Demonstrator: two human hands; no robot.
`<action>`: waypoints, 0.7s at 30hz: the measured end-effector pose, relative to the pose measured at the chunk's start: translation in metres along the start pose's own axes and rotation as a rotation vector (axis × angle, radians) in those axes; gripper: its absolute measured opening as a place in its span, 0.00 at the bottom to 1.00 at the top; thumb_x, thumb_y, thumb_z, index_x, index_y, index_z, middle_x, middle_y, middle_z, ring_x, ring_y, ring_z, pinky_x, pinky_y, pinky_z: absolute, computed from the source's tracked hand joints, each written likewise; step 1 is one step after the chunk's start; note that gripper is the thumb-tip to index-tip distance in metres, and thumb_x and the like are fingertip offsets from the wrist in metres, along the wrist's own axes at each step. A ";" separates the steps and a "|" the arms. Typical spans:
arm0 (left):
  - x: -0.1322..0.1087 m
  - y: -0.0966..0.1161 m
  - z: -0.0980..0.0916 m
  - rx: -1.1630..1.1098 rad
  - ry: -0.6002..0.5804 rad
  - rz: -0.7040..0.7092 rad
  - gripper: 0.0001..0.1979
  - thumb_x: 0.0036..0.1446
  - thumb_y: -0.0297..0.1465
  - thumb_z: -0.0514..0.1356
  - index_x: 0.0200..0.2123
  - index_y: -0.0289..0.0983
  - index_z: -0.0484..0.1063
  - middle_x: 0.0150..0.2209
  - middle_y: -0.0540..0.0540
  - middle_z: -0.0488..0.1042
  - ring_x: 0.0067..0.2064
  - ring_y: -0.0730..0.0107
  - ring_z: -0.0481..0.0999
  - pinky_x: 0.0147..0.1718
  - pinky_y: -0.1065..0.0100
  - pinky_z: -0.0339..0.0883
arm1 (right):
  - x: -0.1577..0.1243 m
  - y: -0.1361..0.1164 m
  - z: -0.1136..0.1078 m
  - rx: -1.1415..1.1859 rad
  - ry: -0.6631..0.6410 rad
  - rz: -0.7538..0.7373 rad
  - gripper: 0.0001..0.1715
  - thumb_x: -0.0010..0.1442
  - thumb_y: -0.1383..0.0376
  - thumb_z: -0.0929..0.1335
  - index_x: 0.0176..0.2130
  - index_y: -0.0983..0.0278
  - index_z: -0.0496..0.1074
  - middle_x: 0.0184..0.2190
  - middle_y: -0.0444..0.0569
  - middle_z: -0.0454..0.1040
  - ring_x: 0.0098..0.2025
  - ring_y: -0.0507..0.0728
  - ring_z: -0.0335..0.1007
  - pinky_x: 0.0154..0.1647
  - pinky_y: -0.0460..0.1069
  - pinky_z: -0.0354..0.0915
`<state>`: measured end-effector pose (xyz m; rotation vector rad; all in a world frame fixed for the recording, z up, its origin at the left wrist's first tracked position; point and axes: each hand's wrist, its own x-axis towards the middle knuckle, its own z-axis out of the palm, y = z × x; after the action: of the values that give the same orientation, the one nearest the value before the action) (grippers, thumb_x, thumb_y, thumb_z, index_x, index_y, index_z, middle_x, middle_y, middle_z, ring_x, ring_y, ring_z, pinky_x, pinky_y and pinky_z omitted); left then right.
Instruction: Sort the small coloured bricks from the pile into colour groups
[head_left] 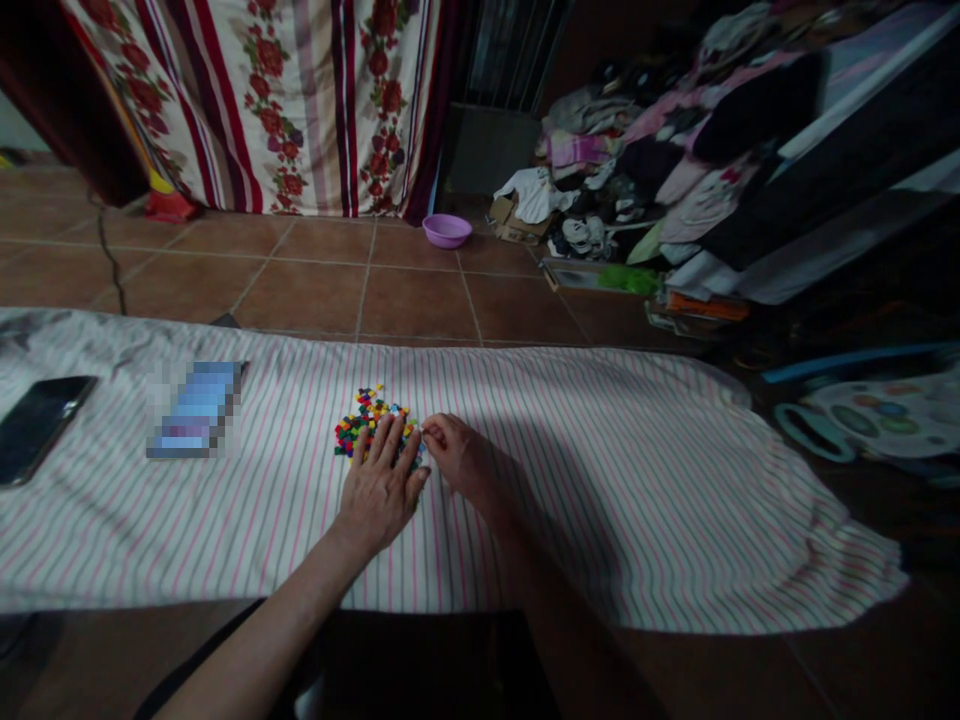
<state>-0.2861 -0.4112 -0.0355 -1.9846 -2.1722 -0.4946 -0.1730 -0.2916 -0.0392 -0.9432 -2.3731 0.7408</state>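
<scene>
A small heap of tiny coloured blocks (365,412) lies on a striped cloth (600,480) spread on the floor. My left hand (381,483) rests flat on the near edge of the heap, fingers stretched out over the pieces. My right hand (454,452) sits just to the right of the heap, fingers curled in a pinch close to the left fingertips; what it pinches is too small to make out.
A dark phone (37,425) and a blurred blue item (196,408) lie on the cloth at the left. Beyond is tiled floor (315,285), a purple bowl (447,230), a floral curtain (300,100), and a pile of clothes (675,170) at the right.
</scene>
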 end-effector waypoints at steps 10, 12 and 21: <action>0.012 0.003 0.004 -0.029 0.043 -0.027 0.24 0.65 0.38 0.48 0.60 0.34 0.63 0.63 0.36 0.60 0.67 0.52 0.54 0.63 0.46 0.50 | -0.003 -0.001 -0.008 0.013 0.003 0.018 0.07 0.60 0.71 0.63 0.35 0.62 0.70 0.32 0.46 0.73 0.34 0.51 0.71 0.38 0.45 0.64; 0.017 0.005 0.000 -0.027 0.035 -0.039 0.23 0.65 0.38 0.47 0.59 0.34 0.64 0.63 0.36 0.62 0.67 0.51 0.54 0.62 0.46 0.51 | -0.004 -0.002 -0.011 0.023 0.008 0.018 0.07 0.60 0.71 0.63 0.35 0.62 0.70 0.33 0.46 0.73 0.35 0.52 0.71 0.38 0.45 0.64; 0.023 0.016 0.007 -0.026 0.015 -0.027 0.23 0.65 0.38 0.49 0.59 0.35 0.64 0.63 0.34 0.60 0.67 0.51 0.55 0.63 0.45 0.50 | -0.009 0.004 -0.017 0.008 0.047 0.012 0.09 0.60 0.71 0.62 0.35 0.62 0.70 0.34 0.48 0.74 0.36 0.53 0.71 0.38 0.47 0.65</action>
<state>-0.2720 -0.3865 -0.0318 -1.9607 -2.1974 -0.5428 -0.1549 -0.2904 -0.0311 -0.9620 -2.3241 0.7247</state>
